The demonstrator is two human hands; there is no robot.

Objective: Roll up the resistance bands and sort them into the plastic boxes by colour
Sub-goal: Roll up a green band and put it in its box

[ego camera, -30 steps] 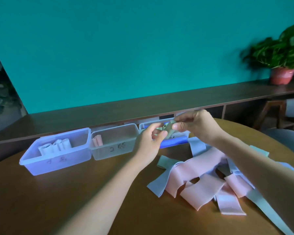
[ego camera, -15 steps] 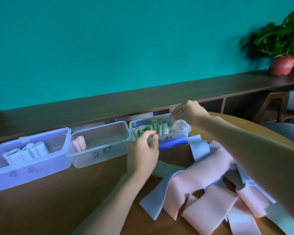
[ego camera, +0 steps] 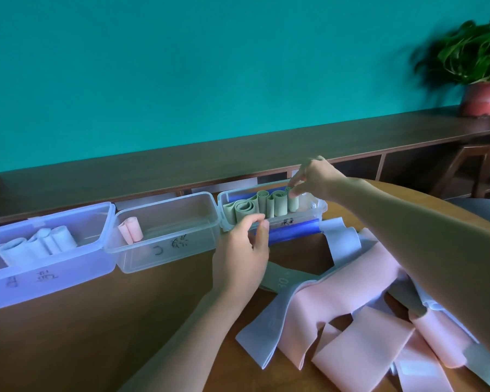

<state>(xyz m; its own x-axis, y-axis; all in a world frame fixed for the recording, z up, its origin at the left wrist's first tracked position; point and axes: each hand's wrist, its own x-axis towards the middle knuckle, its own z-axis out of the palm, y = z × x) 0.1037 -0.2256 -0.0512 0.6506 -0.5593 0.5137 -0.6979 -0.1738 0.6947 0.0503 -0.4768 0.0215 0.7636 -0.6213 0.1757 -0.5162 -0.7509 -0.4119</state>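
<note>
Counting three boxes (pink rolls: two)

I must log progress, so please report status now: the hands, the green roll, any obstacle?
Right hand pinches green roll inside right box. Left hand open at box front. Nothing blocking.

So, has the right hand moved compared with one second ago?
Yes. The right hand went away from the person, from above the table edge to over the clear plastic box of green rolled bands, touching the rightmost roll.

Rolls in rightmost box
</note>
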